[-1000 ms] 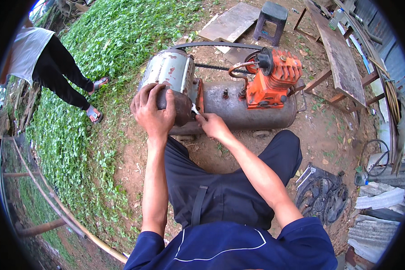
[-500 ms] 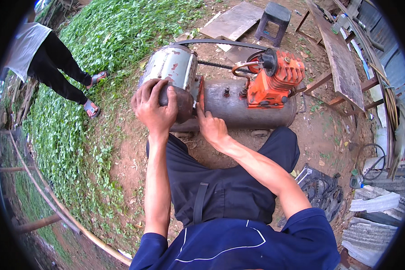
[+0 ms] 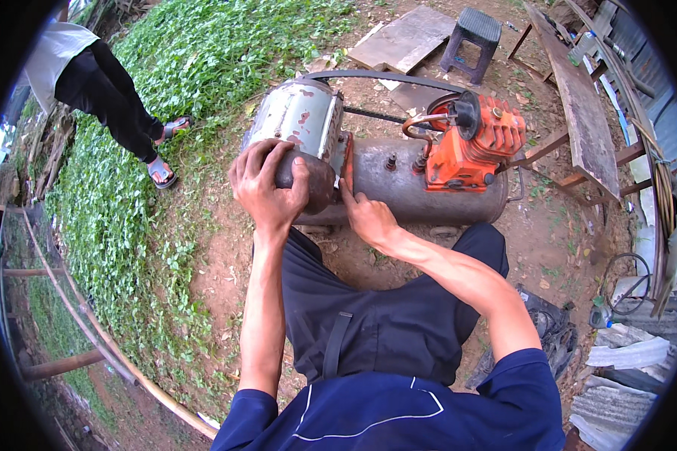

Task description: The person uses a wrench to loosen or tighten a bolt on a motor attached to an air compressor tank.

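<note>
An air compressor has a brown horizontal tank [image 3: 451,207], a silver motor [image 3: 289,113] with flaking paint and an orange pump head [image 3: 474,146]. My left hand [image 3: 271,188] wraps over the motor’s dark end cap [image 3: 320,192], thumb pointing up. Beside that cap, at an orange bracket [image 3: 348,169], is a small silver wrench [image 3: 340,183], mostly covered. My right hand [image 3: 370,218] is closed on it, index finger stretched up along the tool and the other fingers curled. A black belt [image 3: 376,77] runs from the motor to the pump.
Another person [image 3: 105,98] stands on greenery at left. Behind the compressor are boards [image 3: 399,37] and a plastic stool [image 3: 470,37]; at right, a wooden bench [image 3: 579,113] and corrugated sheets [image 3: 624,353]. A dark mechanical part [image 3: 549,331] lies by my right knee. Bamboo poles [image 3: 128,368] edge the lower left.
My right index finger has straightened upward along the wrench since a second ago. My left hand stays on the cap. The whole view has shifted slightly, and the other person’s feet appear in much the same place.
</note>
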A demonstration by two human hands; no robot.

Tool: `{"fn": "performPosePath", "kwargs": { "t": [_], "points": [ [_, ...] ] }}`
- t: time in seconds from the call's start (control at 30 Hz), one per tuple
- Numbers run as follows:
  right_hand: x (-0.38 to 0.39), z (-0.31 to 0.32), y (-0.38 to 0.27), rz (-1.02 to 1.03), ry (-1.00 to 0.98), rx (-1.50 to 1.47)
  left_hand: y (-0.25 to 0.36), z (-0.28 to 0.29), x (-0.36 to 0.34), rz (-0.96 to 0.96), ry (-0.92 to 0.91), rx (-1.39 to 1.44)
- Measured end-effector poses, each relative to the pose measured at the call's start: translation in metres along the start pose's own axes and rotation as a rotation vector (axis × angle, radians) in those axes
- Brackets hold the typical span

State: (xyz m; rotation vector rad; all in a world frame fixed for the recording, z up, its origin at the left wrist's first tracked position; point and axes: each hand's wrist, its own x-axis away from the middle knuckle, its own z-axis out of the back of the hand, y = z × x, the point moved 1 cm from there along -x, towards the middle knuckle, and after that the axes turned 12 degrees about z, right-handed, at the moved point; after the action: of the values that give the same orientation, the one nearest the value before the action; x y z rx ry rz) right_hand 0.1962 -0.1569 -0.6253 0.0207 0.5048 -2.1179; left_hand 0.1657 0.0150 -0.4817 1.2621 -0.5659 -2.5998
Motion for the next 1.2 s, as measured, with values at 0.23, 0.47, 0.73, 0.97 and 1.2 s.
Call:
{"fn": "performPosePath", "kwargs": {
  "t": [0.23,0.47,0.73,0.97,1.2],
  "points": [
    [-0.001,0.014,0.017,0.136,-0.086,0.063,0.001,0.0,-0.001,-0.021,-0.013,-0.001],
    [-0.033,0.074,0.119,0.565,-0.251,0.468,0.005,-0.001,-0.004,-0.019,-0.018,-0.009],
    [-0.004,0.065,0.042,-0.103,0.069,-0.065,-0.001,-0.004,0.001,-0.013,0.021,-0.034],
    [0.019,0.017,-0.016,-0.616,0.348,-0.978,-0.004,-0.004,0.005,-0.003,0.01,-0.047],
    [0.017,-0.009,-0.031,-0.56,0.623,-0.999,0.005,-0.004,0.005,-0.008,0.01,-0.074]
  ]
}}
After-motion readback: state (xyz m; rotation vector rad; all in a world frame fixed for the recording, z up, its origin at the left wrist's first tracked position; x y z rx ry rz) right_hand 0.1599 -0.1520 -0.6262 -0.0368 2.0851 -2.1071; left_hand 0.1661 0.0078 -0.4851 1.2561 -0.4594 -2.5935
